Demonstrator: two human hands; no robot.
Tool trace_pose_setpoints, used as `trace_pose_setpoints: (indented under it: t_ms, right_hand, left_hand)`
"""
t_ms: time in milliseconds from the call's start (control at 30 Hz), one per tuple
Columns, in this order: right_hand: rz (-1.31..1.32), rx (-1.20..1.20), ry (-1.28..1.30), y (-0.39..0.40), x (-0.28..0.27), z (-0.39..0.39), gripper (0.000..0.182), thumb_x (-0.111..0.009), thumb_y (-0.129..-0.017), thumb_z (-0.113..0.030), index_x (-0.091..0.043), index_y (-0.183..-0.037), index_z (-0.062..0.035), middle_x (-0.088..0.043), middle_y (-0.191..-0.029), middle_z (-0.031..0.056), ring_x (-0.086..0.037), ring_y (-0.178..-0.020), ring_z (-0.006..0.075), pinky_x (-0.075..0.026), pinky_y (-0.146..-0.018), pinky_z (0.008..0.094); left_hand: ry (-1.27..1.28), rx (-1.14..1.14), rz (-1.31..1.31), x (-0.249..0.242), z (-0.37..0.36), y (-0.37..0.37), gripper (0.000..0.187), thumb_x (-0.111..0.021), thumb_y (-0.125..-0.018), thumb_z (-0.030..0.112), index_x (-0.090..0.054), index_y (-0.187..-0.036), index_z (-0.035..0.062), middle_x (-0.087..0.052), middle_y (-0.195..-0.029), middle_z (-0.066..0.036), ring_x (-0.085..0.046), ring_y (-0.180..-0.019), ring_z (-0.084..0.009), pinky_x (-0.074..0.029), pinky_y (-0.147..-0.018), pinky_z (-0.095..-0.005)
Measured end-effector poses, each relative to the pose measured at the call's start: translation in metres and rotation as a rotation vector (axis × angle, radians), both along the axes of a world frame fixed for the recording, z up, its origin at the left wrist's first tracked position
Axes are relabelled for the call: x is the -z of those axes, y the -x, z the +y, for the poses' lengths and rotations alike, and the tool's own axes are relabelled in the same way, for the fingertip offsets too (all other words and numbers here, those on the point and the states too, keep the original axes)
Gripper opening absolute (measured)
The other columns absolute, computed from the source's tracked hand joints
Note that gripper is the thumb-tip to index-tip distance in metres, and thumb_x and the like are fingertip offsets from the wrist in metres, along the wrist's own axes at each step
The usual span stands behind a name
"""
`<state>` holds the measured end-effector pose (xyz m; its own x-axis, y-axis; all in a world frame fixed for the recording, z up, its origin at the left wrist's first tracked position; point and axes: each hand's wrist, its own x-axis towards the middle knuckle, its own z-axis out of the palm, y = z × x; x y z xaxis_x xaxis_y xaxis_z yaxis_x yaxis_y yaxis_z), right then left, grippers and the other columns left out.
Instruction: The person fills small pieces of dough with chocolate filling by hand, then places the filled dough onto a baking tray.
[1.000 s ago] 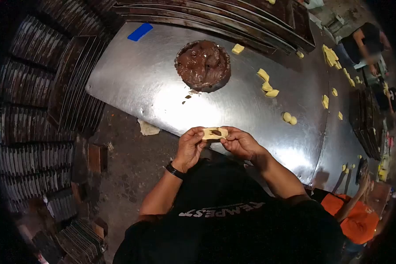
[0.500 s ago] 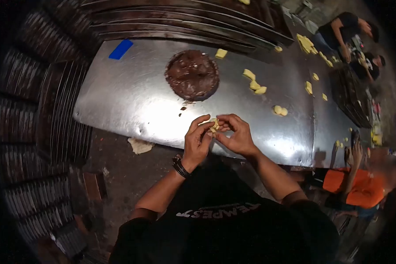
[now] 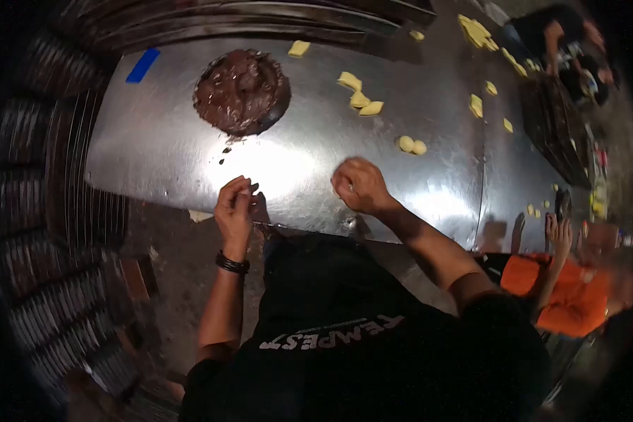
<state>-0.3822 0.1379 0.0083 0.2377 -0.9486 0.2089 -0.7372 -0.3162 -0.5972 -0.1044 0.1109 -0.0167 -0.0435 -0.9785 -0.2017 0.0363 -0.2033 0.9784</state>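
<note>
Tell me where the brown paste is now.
In the head view, the brown paste sits upper left on the metal table, right of the blue strip.

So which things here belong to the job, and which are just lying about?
Seemingly part of the job:
left hand
right hand
soft brown mass
yellow pieces
metal table

Apparently just lying about:
blue rectangle on the table
pale scrap below its edge
brown block on the floor

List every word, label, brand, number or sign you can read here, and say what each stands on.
"TEMPEST": pale capitals, upside down in this view, on the wearer's black shirt.
Thin line alongside it, possibly lettering: too small to read.
I can read nothing else.
</note>
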Motion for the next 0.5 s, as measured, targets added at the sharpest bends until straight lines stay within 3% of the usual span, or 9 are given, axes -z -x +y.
trace_pose_setpoints:
  t_ms: [33,133,233,267,333,433,467,500]
  right_hand:
    - [-0.011,0.033,0.178,-0.007,0.009,-0.009,0.006,-0.058,-0.076,-0.009,-0.057,-0.077,-0.0040,-0.056,-0.074,0.0101,-0.057,-0.074,0.0281,-0.045,-0.069,0.0383]
    - [0.140,-0.172,0.073,-0.025,0.019,0.005,0.012,-0.057,-0.073,-0.007,-0.057,-0.085,-0.0034,-0.055,-0.084,0.0109,-0.054,-0.082,0.0294,-0.043,-0.075,0.0401]
    - [0.064,-0.460,0.131,0.038,0.066,0.014,0.015,-0.055,-0.073,-0.005,-0.056,-0.087,-0.0039,-0.053,-0.086,0.0118,-0.051,-0.085,0.0305,-0.040,-0.078,0.0417]
    - [0.113,-0.356,0.130,0.039,0.060,0.005,0.013,-0.054,-0.073,-0.005,-0.056,-0.086,-0.0043,-0.053,-0.086,0.0121,-0.051,-0.086,0.0308,-0.040,-0.079,0.0419]
    - [0.210,-0.136,0.118,0.034,0.040,-0.010,0.011,-0.052,-0.074,-0.004,-0.055,-0.085,-0.0049,-0.052,-0.085,0.0125,-0.050,-0.087,0.0314,-0.039,-0.081,0.0424]
    - [0.159,0.382,0.139,-0.010,0.040,-0.020,0.007,-0.052,-0.075,-0.005,-0.054,-0.081,-0.0054,-0.052,-0.086,0.0135,-0.050,-0.087,0.0325,-0.039,-0.082,0.0431]
    - [0.185,0.372,0.159,-0.019,0.045,-0.014,0.006,-0.051,-0.074,-0.006,-0.052,-0.080,-0.0059,-0.052,-0.086,0.0145,-0.050,-0.087,0.0327,-0.040,-0.082,0.0429]
    - [0.241,0.295,0.019,-0.020,0.048,-0.002,0.009,-0.052,-0.073,-0.004,-0.052,-0.082,-0.0055,-0.053,-0.087,0.0143,-0.051,-0.088,0.0329,-0.040,-0.082,0.0427]
  left_hand:
    - [-0.002,-0.035,-0.043,0.001,0.006,-0.009,0.019,-0.055,-0.091,0.008,-0.061,-0.106,-0.0002,-0.059,-0.113,-0.009,-0.064,-0.085,-0.0154,-0.052,-0.065,-0.0245]
    - [0.051,-0.105,-0.108,-0.002,0.020,-0.025,0.019,-0.055,-0.091,0.010,-0.063,-0.103,-0.0017,-0.059,-0.115,-0.010,-0.062,-0.085,-0.0157,-0.052,-0.065,-0.0257]
    - [0.013,-0.192,-0.068,-0.025,0.031,-0.041,0.019,-0.056,-0.090,0.011,-0.064,-0.102,-0.0025,-0.058,-0.115,-0.010,-0.059,-0.085,-0.0155,-0.051,-0.066,-0.0265]
    - [-0.019,-0.201,-0.033,-0.020,0.034,-0.052,0.025,-0.058,-0.090,0.018,-0.064,-0.108,0.0019,-0.059,-0.117,-0.010,-0.060,-0.079,-0.0141,-0.048,-0.064,-0.0264]
    - [0.000,-0.206,0.014,-0.013,0.037,-0.063,0.025,-0.059,-0.090,0.018,-0.063,-0.109,0.0024,-0.059,-0.117,-0.011,-0.060,-0.078,-0.0141,-0.048,-0.063,-0.0264]
    - [-0.026,-0.111,0.046,-0.010,0.026,-0.071,0.026,-0.060,-0.089,0.019,-0.064,-0.110,0.0032,-0.060,-0.115,-0.011,-0.059,-0.072,-0.0125,-0.048,-0.057,-0.0258]
    - [-0.021,-0.061,0.060,-0.011,0.019,-0.069,0.026,-0.061,-0.089,0.019,-0.064,-0.110,0.0033,-0.061,-0.114,-0.011,-0.059,-0.071,-0.0120,-0.048,-0.056,-0.0254]
    - [-0.015,-0.007,0.072,-0.012,0.011,-0.068,0.027,-0.061,-0.089,0.020,-0.064,-0.110,0.0034,-0.061,-0.113,-0.010,-0.058,-0.069,-0.0115,-0.048,-0.055,-0.0251]
